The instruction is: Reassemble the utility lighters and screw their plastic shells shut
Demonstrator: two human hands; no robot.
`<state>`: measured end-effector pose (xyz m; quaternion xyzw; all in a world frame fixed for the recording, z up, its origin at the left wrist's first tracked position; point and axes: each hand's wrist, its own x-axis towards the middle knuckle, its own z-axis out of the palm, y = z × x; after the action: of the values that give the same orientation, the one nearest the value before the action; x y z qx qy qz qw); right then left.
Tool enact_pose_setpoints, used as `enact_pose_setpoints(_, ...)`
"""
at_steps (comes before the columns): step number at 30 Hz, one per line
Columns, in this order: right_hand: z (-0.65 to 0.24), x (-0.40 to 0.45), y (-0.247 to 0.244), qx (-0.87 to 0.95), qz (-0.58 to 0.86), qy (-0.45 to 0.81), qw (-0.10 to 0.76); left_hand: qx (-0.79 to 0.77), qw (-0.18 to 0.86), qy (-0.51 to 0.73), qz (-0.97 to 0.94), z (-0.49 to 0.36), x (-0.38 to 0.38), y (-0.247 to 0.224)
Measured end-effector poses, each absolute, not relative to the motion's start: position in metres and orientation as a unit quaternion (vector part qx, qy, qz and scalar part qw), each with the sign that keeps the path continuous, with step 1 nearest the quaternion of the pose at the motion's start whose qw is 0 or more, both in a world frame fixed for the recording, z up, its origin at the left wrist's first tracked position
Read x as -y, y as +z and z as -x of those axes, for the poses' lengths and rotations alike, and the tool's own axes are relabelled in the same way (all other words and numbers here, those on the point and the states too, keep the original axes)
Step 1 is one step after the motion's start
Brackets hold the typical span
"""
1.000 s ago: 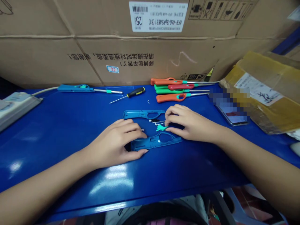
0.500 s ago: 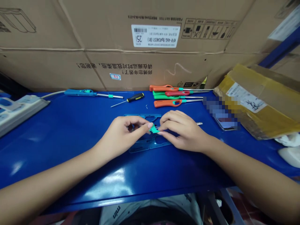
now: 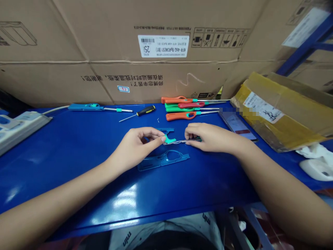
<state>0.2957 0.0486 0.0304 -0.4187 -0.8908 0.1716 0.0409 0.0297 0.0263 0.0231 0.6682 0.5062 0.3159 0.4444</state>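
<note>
Left hand (image 3: 139, 144) pinches one green trigger (image 3: 169, 140), tip rightward; right hand (image 3: 210, 137) pinches one metal rod (image 3: 183, 141), long axis left-right. Two blue shell halves (image 3: 161, 161), narrow ends right.

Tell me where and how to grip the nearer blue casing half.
Pinch the nearer blue casing half, I'd suggest, by the slim rim of its ring-shaped opening, from the right: it lies flat with that rim exposed, while the left hand is by its left end.

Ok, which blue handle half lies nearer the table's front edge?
The lower handle half in the picture; the other half, farther back, is partly hidden behind the left hand.
</note>
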Motion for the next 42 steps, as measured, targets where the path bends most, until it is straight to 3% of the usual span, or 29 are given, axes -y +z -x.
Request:
enact_pose_setpoints(9, -0.298, -0.041, 0.039, 0.886, 0.389, 0.254, -0.007, -0.505, 0.441, 0.315, -0.672, -0.022, -0.023, 0.015)
enact_pose_setpoints(16, -0.269, -0.030, 0.030, 0.859, 0.345, 0.314, 0.209, -0.478, 0.410, 0.328, -0.704, -0.023, -0.018, 0.019)
enact_pose_setpoints(19, -0.254, -0.025, 0.020, 0.828, 0.347, 0.366, 0.244, -0.465, 0.406, 0.339, -0.710, -0.025, -0.013, 0.021)
enact_pose_setpoints(24, -0.253, -0.026, 0.016, 0.800, 0.371, 0.412, 0.230, -0.442, 0.360, 0.336, -0.750, -0.023, -0.013, 0.017)
enact_pose_setpoints(30, -0.273, -0.042, 0.024, 0.782, 0.471, 0.344, 0.221, -0.425, 0.129, 0.195, -0.875, -0.011, -0.025, 0.004)
enact_pose_setpoints(35, -0.282, -0.047, 0.023, 0.790, 0.496, 0.333, 0.137, -0.445, 0.136, 0.153, -0.872, -0.009, -0.031, 0.000)
enact_pose_setpoints(42, -0.283, -0.046, 0.024, 0.784, 0.505, 0.349, 0.092, -0.401, 0.125, 0.220, -0.881, -0.009, -0.030, 0.005)
